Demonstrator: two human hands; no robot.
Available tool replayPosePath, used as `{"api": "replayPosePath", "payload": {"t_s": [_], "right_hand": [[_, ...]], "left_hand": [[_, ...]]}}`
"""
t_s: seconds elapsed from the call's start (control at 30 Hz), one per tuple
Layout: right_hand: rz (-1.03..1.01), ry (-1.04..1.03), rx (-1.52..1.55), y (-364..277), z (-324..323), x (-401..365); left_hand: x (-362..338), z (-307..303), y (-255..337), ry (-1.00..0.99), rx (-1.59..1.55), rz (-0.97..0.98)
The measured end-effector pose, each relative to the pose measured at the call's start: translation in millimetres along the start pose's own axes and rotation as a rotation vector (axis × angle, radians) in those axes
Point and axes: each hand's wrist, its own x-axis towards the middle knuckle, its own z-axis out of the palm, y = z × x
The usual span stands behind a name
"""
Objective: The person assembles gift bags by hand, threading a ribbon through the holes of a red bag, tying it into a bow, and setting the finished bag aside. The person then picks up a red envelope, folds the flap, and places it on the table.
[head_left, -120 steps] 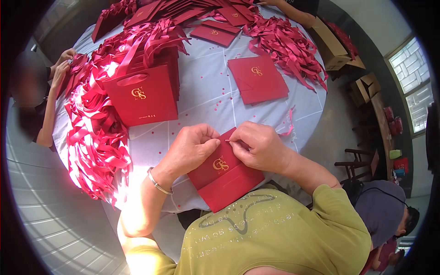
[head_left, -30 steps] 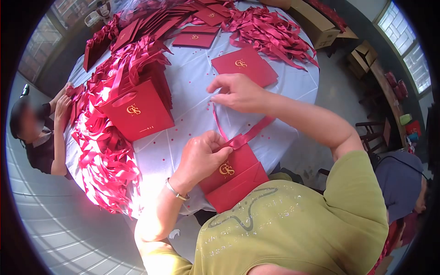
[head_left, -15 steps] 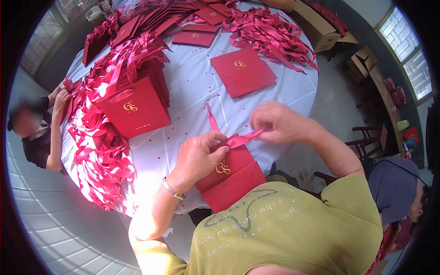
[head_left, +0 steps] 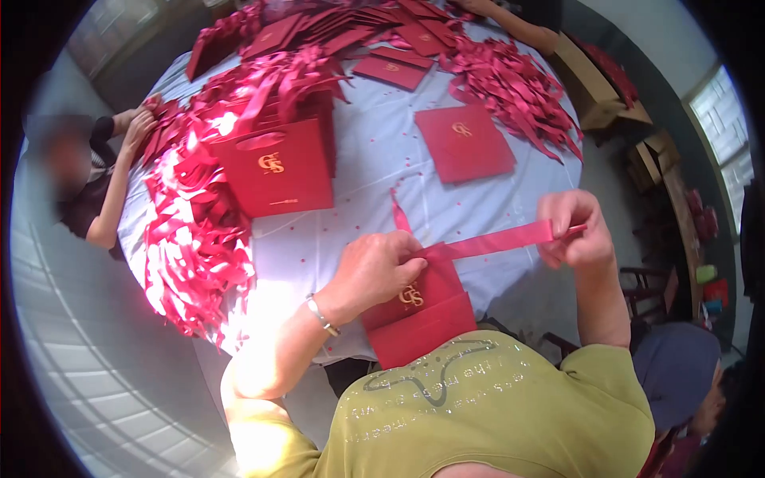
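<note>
A red paper gift bag (head_left: 434, 323) with gold lettering lies at the table's near edge, against my shirt. My left hand (head_left: 381, 267) is closed at the bag's upper edge, pinching the base of a pink-red ribbon (head_left: 494, 242). To the right, my right hand (head_left: 572, 229) grips the same ribbon's other end, so the strip runs taut between both hands. Another ribbon end (head_left: 398, 211) sticks out beyond my left fingers onto the cloth. What exactly lies under the left fingertips is hidden.
Finished-looking red bags with ribbons (head_left: 279, 171) stand at the left. A flat red bag stack (head_left: 466, 143) lies ahead, near a loose ribbon pile (head_left: 518, 92). A co-worker's hands (head_left: 139, 127) handle red pieces at far left; another person's arm (head_left: 518, 28) reaches in at the back.
My right hand has moved right, away from the bag, drawing the ribbon out into a longer, straight strip. My left hand stays at the bag's upper edge. The camera view has shifted slightly.
</note>
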Motion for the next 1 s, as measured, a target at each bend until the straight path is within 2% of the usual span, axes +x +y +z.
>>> {"api": "replayPosePath", "payload": {"t_s": [0.03,0.1,0.13,0.2,0.23,0.3,0.33,0.4,0.53,0.63,0.7,0.77,0.83,0.9,1.0], "right_hand": [[-0.029,-0.017,0.007,3.1,4.2,3.5],[-0.142,0.03,-0.176,15.5,5.3,7.6],[-0.191,0.035,-0.143,20.7,9.1,12.6],[-0.258,0.072,-0.408,27.1,10.8,21.2],[-0.296,0.125,-0.742,25.0,16.6,26.2],[-0.571,0.134,-1.355,21.6,36.8,40.8],[-0.594,0.125,-1.412,22.2,43.7,44.9],[-0.51,-0.01,-1.274,36.2,39.9,48.5],[-0.349,-0.143,-1.341,79.8,42.8,51.5],[-0.233,-0.126,-1.309,97.4,39.2,49.2],[-0.24,-0.133,-1.305,96.4,39.8,49.9],[-0.24,-0.135,-1.302,95.7,39.3,49.0],[-0.23,-0.128,-1.306,95.2,37.3,49.3],[-0.199,-0.124,-1.272,94.1,35.8,48.6],[-0.158,-0.123,-1.231,94.7,35.8,50.2]], "left_hand": [[0.0,0.3,-0.7,0.009,-0.033,0.015],[-0.3,-2.1,-0.7,-0.017,-0.019,-0.011],[-0.2,-2.2,-1.7,-0.021,-0.014,0.002],[-0.5,-3.8,-0.7,-0.028,-0.013,0.016],[-1.5,-6.9,2.6,-0.021,-0.045,-0.007],[-2.4,-8.3,1.4,-0.015,-0.079,-0.03],[-2.1,-7.0,-2.2,-0.026,-0.132,-0.024],[-1.5,-6.7,-6.5,-0.033,-0.187,-0.019],[-1.1,-14.9,-4.5,-0.123,-0.345,-0.029],[0.8,-18.8,-13.6,-0.17,-0.405,-0.044],[0.1,-24.4,-17.3,-0.178,-0.414,-0.044],[-2.4,-44.0,-5.4,-0.197,-0.269,0.054],[-3.9,-60.0,-2.3,-0.212,-0.214,0.022],[-3.6,-68.9,-3.3,-0.262,-0.117,0.075],[-3.8,-74.8,-4.5,-0.349,-0.249,0.018]]}}
